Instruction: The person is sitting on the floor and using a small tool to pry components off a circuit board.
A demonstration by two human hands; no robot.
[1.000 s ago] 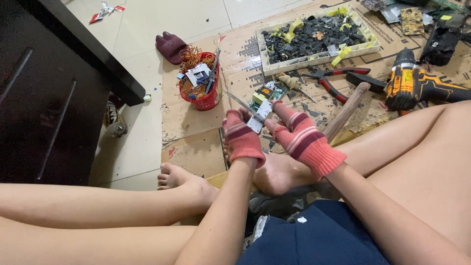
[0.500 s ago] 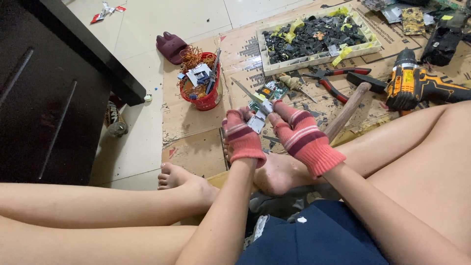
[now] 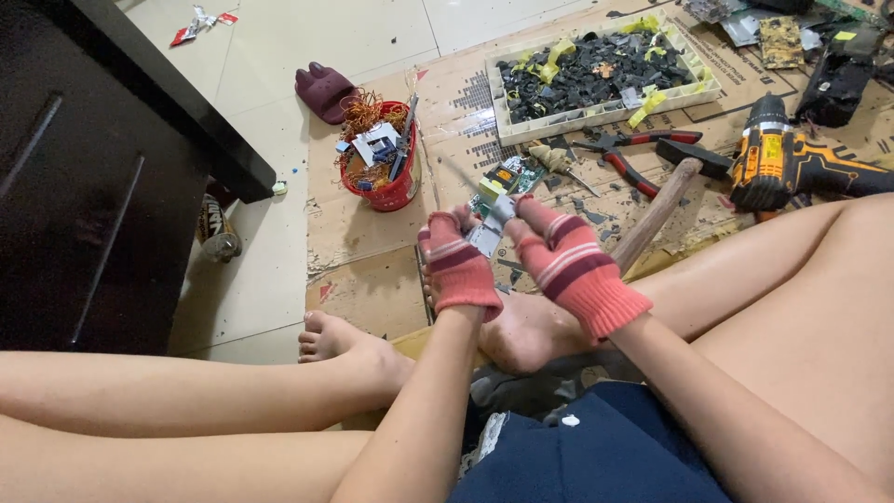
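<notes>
Gripped between both gloved hands, left (image 3: 458, 265) and right (image 3: 573, 265), a small metal part (image 3: 491, 233) is held above the cardboard (image 3: 372, 279), near the red bucket (image 3: 380, 177). Compared with 0.5 s ago, little change is noted; the hands remain closed on the part.

A flattened brown cardboard sheet (image 3: 372, 279) on the floor carries everything. A red plastic bucket of wire scraps (image 3: 380, 158) stands near its left edge. A shallow white tray of black parts (image 3: 596, 74) lies toward the far edge. Red-handled pliers (image 3: 626, 154) lie before the tray, a wooden-handled hammer (image 3: 666, 200) just right of them, and an orange-and-black cordless drill (image 3: 792, 166) farther right.
</notes>
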